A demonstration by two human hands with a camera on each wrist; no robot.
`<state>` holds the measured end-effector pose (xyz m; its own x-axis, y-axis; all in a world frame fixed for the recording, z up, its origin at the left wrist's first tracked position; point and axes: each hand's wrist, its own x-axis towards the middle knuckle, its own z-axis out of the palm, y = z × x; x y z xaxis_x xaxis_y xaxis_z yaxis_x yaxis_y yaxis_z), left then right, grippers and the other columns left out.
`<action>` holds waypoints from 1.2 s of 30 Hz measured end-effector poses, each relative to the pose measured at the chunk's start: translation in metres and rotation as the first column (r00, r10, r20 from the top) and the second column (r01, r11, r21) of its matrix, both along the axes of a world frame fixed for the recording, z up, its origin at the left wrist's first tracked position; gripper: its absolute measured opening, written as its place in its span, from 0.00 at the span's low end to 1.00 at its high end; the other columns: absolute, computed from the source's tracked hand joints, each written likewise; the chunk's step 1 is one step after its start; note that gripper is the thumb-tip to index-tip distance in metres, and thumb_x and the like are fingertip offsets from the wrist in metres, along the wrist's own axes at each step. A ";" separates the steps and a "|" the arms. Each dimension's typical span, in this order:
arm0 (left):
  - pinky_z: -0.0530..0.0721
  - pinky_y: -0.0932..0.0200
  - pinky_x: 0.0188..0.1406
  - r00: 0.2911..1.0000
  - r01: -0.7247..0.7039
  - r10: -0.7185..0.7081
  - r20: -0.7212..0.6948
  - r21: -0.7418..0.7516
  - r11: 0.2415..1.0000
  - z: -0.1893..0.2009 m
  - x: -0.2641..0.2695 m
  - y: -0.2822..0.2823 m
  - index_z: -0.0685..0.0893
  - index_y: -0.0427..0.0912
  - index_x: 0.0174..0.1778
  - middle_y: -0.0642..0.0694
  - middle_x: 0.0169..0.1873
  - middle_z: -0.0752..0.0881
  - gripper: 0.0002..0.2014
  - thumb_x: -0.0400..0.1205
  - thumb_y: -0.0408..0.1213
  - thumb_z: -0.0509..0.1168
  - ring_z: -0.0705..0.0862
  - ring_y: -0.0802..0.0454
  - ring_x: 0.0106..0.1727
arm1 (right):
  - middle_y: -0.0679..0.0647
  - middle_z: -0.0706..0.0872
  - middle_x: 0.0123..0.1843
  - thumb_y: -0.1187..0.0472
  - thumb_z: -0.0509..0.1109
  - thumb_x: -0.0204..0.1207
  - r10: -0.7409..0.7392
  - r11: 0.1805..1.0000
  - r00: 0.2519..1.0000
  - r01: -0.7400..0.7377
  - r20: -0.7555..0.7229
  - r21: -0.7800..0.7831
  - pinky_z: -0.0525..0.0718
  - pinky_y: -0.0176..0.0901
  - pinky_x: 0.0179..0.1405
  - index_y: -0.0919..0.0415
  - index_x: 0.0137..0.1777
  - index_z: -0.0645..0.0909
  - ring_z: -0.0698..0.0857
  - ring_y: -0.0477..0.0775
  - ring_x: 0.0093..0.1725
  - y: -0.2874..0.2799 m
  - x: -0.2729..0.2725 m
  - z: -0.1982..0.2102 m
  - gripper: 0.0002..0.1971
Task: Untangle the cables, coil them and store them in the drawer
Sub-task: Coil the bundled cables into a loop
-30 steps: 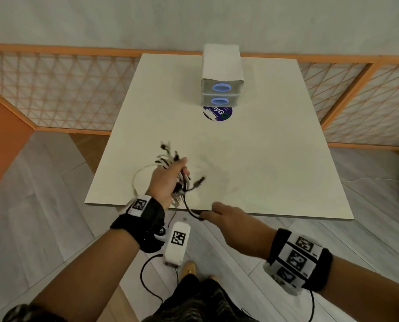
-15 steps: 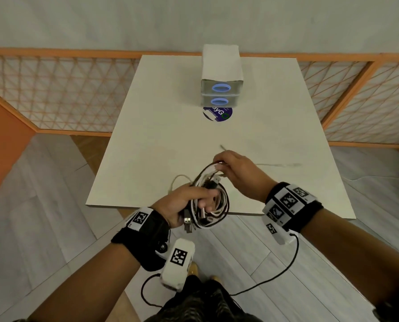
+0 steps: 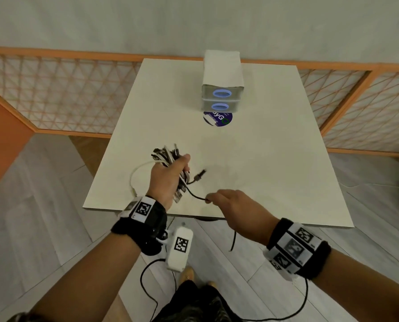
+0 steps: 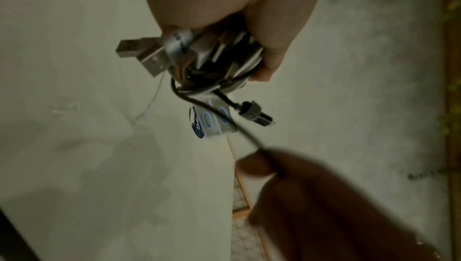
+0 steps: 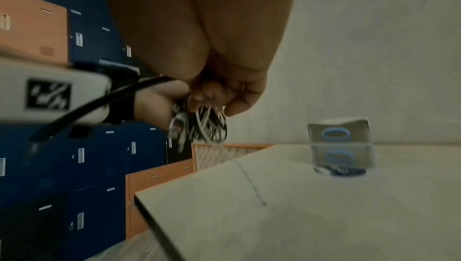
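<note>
My left hand (image 3: 170,175) grips a tangled bundle of black and white cables (image 3: 167,154) over the near left part of the white table (image 3: 263,170). A white loop (image 3: 133,176) hangs out to its left. One black cable (image 3: 194,195) runs from the bundle to my right hand (image 3: 211,199), which pinches it near the table's front edge. In the left wrist view the bundle (image 4: 212,62) shows USB plugs, and the black cable (image 4: 239,127) leads to the blurred right hand (image 4: 269,166). The two-drawer unit (image 3: 222,89) stands at the back, both drawers closed.
A round purple sticker (image 3: 217,119) lies in front of the drawer unit. An orange lattice fence (image 3: 54,94) runs behind and beside the table. Blue and orange cabinets (image 5: 87,157) stand to the left. The floor is grey boards.
My left hand has carried the bundle forward and left over the table. My right hand has come down from the top of the bundle to the front edge, now pinching one black cable.
</note>
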<state>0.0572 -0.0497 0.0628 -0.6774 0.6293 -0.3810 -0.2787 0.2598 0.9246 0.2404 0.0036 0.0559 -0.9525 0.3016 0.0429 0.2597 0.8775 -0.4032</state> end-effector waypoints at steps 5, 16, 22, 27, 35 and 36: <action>0.77 0.58 0.33 0.917 0.357 -0.375 -0.136 -0.140 0.924 0.009 0.026 0.001 0.83 0.40 0.27 0.45 0.22 0.83 0.29 0.74 0.65 0.63 0.80 0.51 0.25 | 0.50 0.81 0.40 0.73 0.64 0.68 0.134 0.932 0.978 -0.069 -0.161 0.356 0.73 0.45 0.39 0.56 0.52 0.81 0.77 0.52 0.37 0.026 -0.014 0.017 0.16; 0.77 0.64 0.27 0.664 0.661 -0.719 0.206 0.289 0.693 0.024 0.014 -0.003 0.78 0.32 0.28 0.46 0.15 0.76 0.12 0.56 0.36 0.71 0.77 0.52 0.22 | 0.46 0.80 0.63 0.37 0.63 0.71 -0.281 0.707 0.951 0.114 -0.128 -0.698 0.75 0.38 0.66 0.45 0.65 0.75 0.79 0.42 0.63 0.042 -0.035 0.036 0.24; 0.75 0.59 0.28 0.717 0.562 -0.617 0.324 0.254 0.787 0.024 -0.005 0.015 0.84 0.38 0.23 0.44 0.17 0.79 0.12 0.46 0.38 0.73 0.81 0.49 0.25 | 0.49 0.88 0.36 0.45 0.66 0.77 -0.486 0.576 0.869 0.239 -0.092 -0.782 0.81 0.34 0.45 0.50 0.57 0.78 0.85 0.42 0.35 0.045 -0.057 0.045 0.13; 0.82 0.56 0.39 0.845 0.511 -0.520 0.127 0.098 0.854 0.023 -0.029 0.029 0.90 0.35 0.35 0.35 0.34 0.87 0.17 0.52 0.38 0.71 0.86 0.41 0.37 | 0.45 0.84 0.36 0.37 0.67 0.73 -0.594 0.613 0.804 0.445 -0.010 -0.653 0.73 0.28 0.31 0.54 0.50 0.78 0.81 0.39 0.34 0.054 -0.072 0.037 0.20; 0.83 0.63 0.30 0.907 0.265 -0.328 0.262 0.248 0.932 0.019 -0.041 0.051 0.85 0.41 0.26 0.46 0.27 0.84 0.07 0.70 0.36 0.71 0.84 0.51 0.29 | 0.48 0.82 0.64 0.35 0.49 0.80 -0.499 0.503 0.865 0.344 0.059 -0.793 0.72 0.44 0.68 0.51 0.67 0.75 0.79 0.47 0.65 0.100 -0.109 0.027 0.27; 0.82 0.63 0.29 0.925 0.171 -0.247 0.288 0.267 0.948 0.017 -0.041 0.056 0.85 0.41 0.25 0.47 0.25 0.83 0.08 0.70 0.37 0.71 0.83 0.53 0.28 | 0.49 0.80 0.66 0.34 0.48 0.80 -0.522 0.453 0.849 0.356 0.080 -0.818 0.72 0.46 0.69 0.51 0.70 0.73 0.78 0.48 0.67 0.114 -0.115 0.024 0.29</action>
<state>0.0162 0.0063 0.0796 -0.3903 0.8399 -0.3770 -0.5268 0.1321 0.8397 0.1255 0.1172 0.0794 -0.6846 0.6651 -0.2984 0.3748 -0.0299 -0.9266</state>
